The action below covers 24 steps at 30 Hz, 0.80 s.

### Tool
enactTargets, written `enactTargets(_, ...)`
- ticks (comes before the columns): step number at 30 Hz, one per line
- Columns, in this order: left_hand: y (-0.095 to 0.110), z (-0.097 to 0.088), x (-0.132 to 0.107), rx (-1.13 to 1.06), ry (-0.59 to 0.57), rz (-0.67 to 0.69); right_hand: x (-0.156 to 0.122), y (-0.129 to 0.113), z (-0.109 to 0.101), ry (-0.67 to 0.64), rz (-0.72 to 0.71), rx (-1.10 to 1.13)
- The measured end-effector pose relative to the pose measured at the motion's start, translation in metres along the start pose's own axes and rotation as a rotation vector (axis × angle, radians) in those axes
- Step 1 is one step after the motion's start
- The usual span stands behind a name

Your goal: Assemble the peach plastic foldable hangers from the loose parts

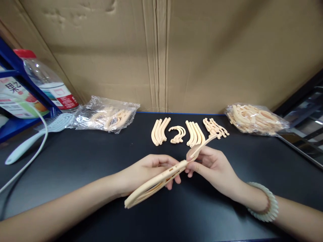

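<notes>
My left hand (148, 173) is closed around a long beige curved plastic piece (151, 185) that slants down to the left over the black table (75, 174). My right hand (214, 168) pinches a thinner beige hooked piece (202, 145) where it meets the upper end of the long piece. A pale bead bracelet (267, 206) circles my right wrist. Just beyond my hands lie several small piles of beige parts: curved arms (159, 131), small hooks (178, 133), more curved arms (194, 133) and thin notched strips (215, 127).
A clear bag of beige parts (108, 116) lies at the back left, another fuller bag (254, 118) at the back right. A pale blue hairbrush (37, 137), a white cable (30, 158), a water bottle (47, 82) and a blue shelf (15, 97) stand left. Cardboard (161, 50) backs the table.
</notes>
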<state>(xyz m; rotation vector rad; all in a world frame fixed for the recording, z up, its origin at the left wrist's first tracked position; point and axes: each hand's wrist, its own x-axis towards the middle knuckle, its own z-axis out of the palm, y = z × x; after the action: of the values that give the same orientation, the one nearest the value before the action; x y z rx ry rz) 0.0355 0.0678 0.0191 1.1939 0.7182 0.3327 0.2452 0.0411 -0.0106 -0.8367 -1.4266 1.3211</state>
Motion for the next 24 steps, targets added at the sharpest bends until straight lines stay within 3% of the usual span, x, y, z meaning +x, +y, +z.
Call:
enactTargets(6, -0.001, 0.004, -0.003, 0.275, 0.000, 0.043, -0.003, -0.004, 0.003, -0.034, -0.142, -0.221)
enactTargets(13, 0.001, 0.006, -0.008, 0.524, -0.028, 0.097, -0.009, -0.003, 0.005, -0.095, -0.234, -0.327)
enactTargets(18, 0.003, 0.008, -0.010, 0.598, -0.070, 0.136, -0.010, -0.005, 0.002, -0.158, -0.416, -0.539)
enactTargets(24, 0.003, 0.008, -0.010, 0.647, -0.069, 0.170, -0.010, -0.007, -0.001, -0.226, -0.481, -0.646)
